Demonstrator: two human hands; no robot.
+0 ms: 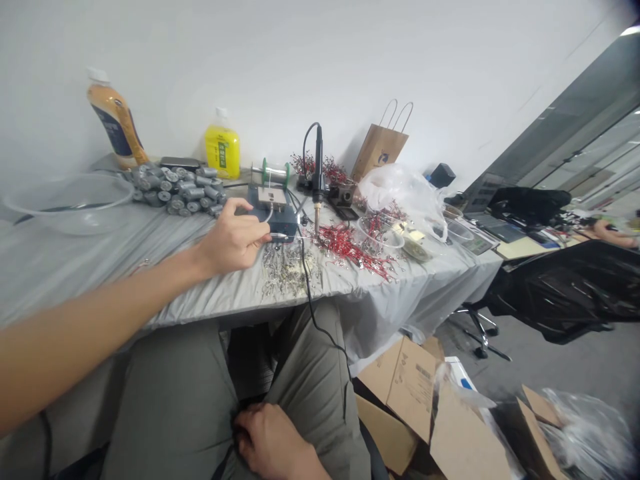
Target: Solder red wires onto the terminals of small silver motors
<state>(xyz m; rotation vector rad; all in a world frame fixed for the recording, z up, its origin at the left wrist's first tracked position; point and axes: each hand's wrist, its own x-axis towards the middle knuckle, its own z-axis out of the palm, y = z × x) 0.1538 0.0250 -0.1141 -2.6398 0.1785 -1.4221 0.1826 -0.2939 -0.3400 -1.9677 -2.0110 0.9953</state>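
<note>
My left hand (235,240) reaches across the grey-covered table (75,267), fingers pinched together at the front edge of a blue box (280,217). What they pinch is too small to name. A small tan device (273,197) sits on the box. Just right of it a soldering iron (318,173) stands upright, tip down. A heap of small metal parts (285,267) lies right below my left hand, and red wire pieces (350,247) lie further right. My right hand (270,440) rests on my lap with its fingers curled against the trousers.
Grey cylinders (175,190), a clear bowl (65,200), an orange bottle (116,123), a yellow bottle (223,150) and a solder spool (270,172) stand behind. A paper bag (380,150) and a plastic bag (405,193) are at the right. Cardboard boxes (415,400) lie on the floor. Another person's hand (613,233) shows far right.
</note>
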